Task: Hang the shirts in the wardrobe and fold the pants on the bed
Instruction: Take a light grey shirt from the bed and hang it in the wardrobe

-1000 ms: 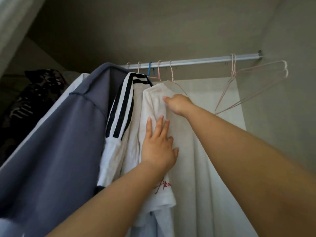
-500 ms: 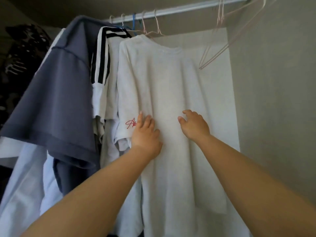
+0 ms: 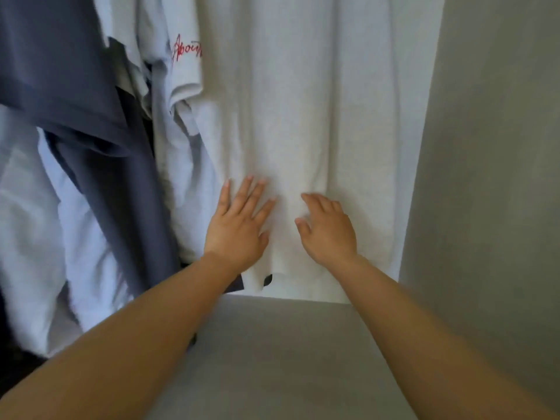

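A white T-shirt (image 3: 297, 101) with red script on its left sleeve hangs in the wardrobe, filling the middle of the view. My left hand (image 3: 238, 225) lies flat on its lower front with fingers spread. My right hand (image 3: 328, 230) rests beside it on the same cloth, fingers relaxed and slightly bent. Both sit just above the shirt's hem. The rail and hangers are out of view above.
Left of the white shirt hang a grey-blue shirt (image 3: 69, 86) and pale white garments (image 3: 33, 231). The wardrobe's side wall (image 3: 491, 177) stands at the right. A grey shelf surface (image 3: 278, 353) lies below the hem.
Both hands have slid down the white shirt from its shoulder to near its hem. The view has dropped with them, so the rail and hangers left the frame.
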### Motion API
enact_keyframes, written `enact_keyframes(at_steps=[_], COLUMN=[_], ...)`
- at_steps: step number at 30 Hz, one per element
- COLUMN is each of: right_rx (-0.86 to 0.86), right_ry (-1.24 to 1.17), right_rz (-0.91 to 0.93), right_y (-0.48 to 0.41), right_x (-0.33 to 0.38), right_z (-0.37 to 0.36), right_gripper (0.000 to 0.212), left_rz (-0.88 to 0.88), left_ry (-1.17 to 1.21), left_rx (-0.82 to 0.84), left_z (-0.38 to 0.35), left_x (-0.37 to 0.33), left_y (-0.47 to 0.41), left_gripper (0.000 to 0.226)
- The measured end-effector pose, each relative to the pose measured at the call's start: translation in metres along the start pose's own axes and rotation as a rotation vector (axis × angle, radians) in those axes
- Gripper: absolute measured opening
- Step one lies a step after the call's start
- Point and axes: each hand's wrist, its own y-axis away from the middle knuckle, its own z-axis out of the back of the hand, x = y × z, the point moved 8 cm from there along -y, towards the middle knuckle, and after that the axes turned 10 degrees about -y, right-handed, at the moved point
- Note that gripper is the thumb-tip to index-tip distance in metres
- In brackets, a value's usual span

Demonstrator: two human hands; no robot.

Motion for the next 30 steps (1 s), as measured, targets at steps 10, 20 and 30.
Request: enact_keyframes(at_steps=[10, 20, 30], right_rx=[0.207, 0.430, 0.697], right_ry=[-0.099, -0.344, -0.498], right_rz=[0.080, 0.293, 0.628], right_y=[0.121, 0.267, 0.407], right_x=[0.019, 0.108, 0.297], right_z=[-0.080, -0.141, -0.193], right_gripper=[0.055, 0.057, 0.054], left_rz=[0.134, 0.507, 0.946], left_ry=[0.155, 0.038, -0.146], left_rx=[0.220, 0.562, 0.917], left_z=[-0.020, -0.016, 0.028], left_x=[-0.032, -0.004, 0.095], left_y=[0.149, 0.367, 0.590], left_gripper=[0.069, 0.076, 0.069])
